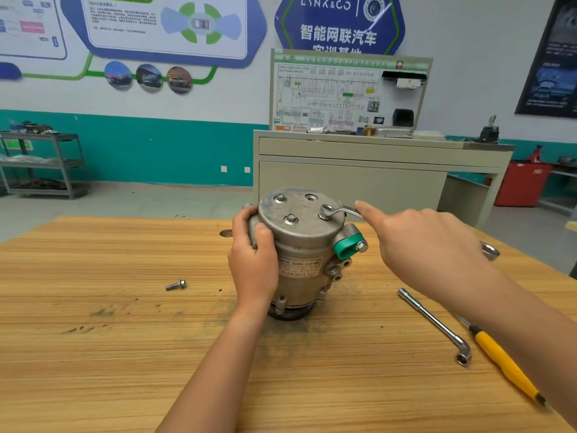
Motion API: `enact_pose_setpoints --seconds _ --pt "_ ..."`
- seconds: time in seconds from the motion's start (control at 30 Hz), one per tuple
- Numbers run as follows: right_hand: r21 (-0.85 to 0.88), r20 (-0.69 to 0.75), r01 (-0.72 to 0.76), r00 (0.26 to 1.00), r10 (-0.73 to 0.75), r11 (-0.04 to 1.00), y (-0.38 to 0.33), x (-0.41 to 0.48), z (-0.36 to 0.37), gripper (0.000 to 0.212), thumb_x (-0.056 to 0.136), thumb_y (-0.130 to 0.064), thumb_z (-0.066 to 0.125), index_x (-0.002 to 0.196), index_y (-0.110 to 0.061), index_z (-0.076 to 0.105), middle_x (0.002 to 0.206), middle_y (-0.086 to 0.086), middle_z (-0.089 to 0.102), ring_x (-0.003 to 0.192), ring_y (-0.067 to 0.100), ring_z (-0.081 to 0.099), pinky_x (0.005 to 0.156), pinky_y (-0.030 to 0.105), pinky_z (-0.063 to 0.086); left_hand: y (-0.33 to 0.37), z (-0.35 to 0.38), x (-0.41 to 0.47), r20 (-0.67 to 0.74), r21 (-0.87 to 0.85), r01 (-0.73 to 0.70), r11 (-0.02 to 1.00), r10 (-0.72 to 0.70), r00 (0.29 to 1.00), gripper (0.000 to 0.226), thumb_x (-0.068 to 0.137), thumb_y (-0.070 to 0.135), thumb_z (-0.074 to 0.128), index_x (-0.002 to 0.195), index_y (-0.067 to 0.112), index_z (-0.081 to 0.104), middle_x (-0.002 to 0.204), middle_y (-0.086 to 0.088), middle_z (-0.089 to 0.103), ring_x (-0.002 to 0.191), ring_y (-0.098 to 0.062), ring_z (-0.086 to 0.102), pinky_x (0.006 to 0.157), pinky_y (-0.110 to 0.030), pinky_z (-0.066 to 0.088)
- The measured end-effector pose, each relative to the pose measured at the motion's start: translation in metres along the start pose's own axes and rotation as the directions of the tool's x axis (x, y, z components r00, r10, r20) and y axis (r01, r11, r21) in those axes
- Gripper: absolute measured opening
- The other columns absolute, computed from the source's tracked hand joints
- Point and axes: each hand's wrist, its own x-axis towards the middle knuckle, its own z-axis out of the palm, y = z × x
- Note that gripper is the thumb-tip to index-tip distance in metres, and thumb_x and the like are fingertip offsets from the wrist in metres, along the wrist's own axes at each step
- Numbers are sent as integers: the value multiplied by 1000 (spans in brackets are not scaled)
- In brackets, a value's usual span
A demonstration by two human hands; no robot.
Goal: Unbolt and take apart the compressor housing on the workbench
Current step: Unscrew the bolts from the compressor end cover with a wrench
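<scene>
The grey compressor housing (299,254) stands upright on the wooden workbench (125,339). My left hand (254,260) grips its left side, thumb on the rim of the end cover. The cover shows two seated bolts (291,218) and one empty bolt hole (310,198). A ring spanner (338,211) sits on a third bolt at the cover's right. My right hand (418,242) lies over the spanner's handle with fingers straight, fingertips near the spanner head. A shiny ring end (489,250) shows past the right hand. One loose bolt (175,285) lies on the bench to the left.
An L-shaped socket wrench (437,326) and a yellow-handled screwdriver (505,367) lie on the bench at the right, under my right forearm. A green cap (346,246) covers a port on the housing. A beige training cabinet (374,176) stands behind the bench.
</scene>
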Motion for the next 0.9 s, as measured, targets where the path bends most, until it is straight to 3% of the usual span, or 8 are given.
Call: enact_pose_setpoints --seconds 0.13,0.3,0.43,0.5,0.63,0.73,0.83,0.9 --pt "-5 55 17 998 -16 1000 -20 -9 -10 68 89 -2 35 147 -12 1 75 3 49 66 21 49 40 28 16 1 2 -1 -5 -4 10 1000 -10 1000 30 85 30 36 111 25 52 90 24 56 80 21 52 62 0 37" --pt "38 98 -71 993 67 997 -39 -18 -5 72 89 2 36 146 -9 -6 73 7 34 49 17 31 39 28 17 -1 0 2 -11 -3 28 1000 -28 1000 33 86 31 36 113 23 54 92 25 56 81 21 52 62 1 36" --pt "76 50 2 999 -6 997 -31 -8 -11 68 90 0 37 147 -7 1 104 12 59 84 29 57 47 26 26 1 -4 0 -14 22 21 1000 -20 1000 30 86 30 35 112 24 51 88 26 54 79 23 51 61 2 35" --pt "62 61 22 998 -26 998 -30 -4 -14 63 90 -1 36 145 -3 6 118 14 57 103 33 58 58 31 32 2 -4 -2 -30 36 18 999 -17 999 31 86 31 36 111 24 51 85 26 55 77 22 52 60 1 35" --pt "14 91 42 995 -43 999 -31 0 -22 49 89 1 39 136 4 27 120 12 56 108 32 57 57 29 31 4 -3 -8 -53 49 32 998 -30 998 36 84 33 36 114 23 53 89 27 54 80 21 52 61 0 35" --pt "30 123 8 992 -11 1000 -39 5 -21 55 90 2 37 140 10 15 125 16 53 110 35 54 51 29 29 7 -1 -11 -49 62 27 998 -24 998 39 84 34 35 117 21 52 90 28 53 80 22 52 61 0 36" --pt "76 125 -51 991 41 996 -43 9 -18 59 92 2 30 144 6 4 127 18 52 111 37 53 62 34 33 11 0 -15 -48 86 35 996 -31 998 38 84 35 35 117 24 49 96 24 56 84 10 55 65 -3 38" --pt "66 118 -59 992 51 996 -40 11 -17 57 92 2 30 144 6 6 128 18 51 113 37 51 63 33 33 14 2 -20 -43 101 48 994 -44 998 36 83 36 35 117 27 45 111 8 61 99 -7 56 82 -17 44"
